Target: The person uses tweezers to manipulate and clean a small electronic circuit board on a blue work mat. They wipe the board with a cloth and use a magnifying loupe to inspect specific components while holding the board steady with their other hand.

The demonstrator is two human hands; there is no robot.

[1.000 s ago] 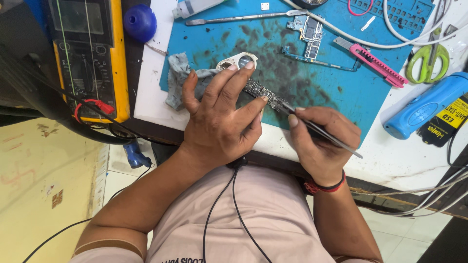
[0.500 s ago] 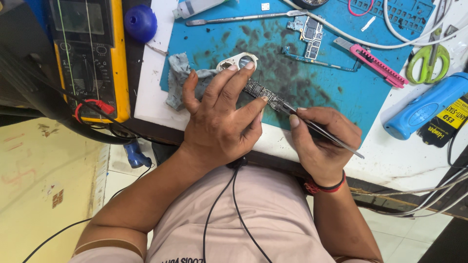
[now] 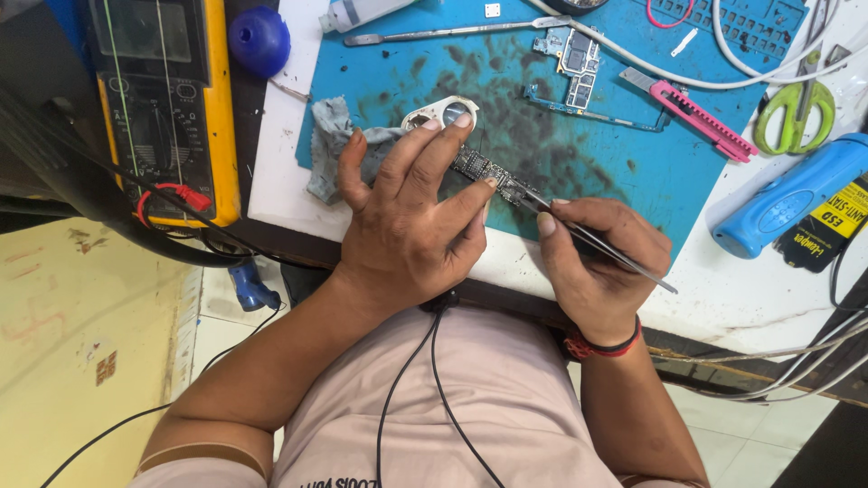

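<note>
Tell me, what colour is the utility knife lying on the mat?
Pink, with a grey blade end; the utility knife shows clearly in the head view.

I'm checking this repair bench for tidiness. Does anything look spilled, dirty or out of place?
Yes. The blue work mat is smeared with dark blotches around its middle, beside the small circuit board under the left hand. A crumpled grey cloth hangs over the mat's left edge. Nothing looks broken or spilled wet.
</note>
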